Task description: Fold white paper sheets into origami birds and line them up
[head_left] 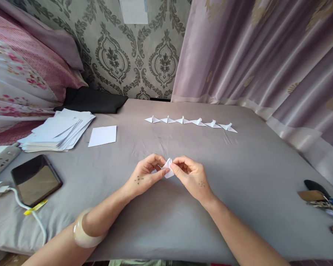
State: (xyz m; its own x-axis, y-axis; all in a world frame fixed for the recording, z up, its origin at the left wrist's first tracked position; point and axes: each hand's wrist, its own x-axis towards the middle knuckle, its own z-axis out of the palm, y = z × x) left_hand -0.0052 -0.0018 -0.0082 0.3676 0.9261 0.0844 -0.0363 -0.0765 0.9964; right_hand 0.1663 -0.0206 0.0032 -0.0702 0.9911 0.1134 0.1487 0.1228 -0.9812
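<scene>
A small folded piece of white paper (169,172) is pinched between my two hands, just above the grey cloth surface. My left hand (147,173) grips its left side, the thumb lying across the front. From the other side, my right hand (192,177) holds it between thumb and fingers. Pointed tips stick up at the top of the paper, and its sides are partly hidden by my fingers. Farther back, several folded white paper figures (182,120) stand in a row, each with spread pointed sides and a raised middle.
At the left are a stack of white paper (58,129), a single sheet (102,136), a phone (36,180), a white cable (40,223) and a power strip (2,159). A black cloth (94,100) lies behind them. Keys (320,204) lie at the right edge, near the curtain (266,55).
</scene>
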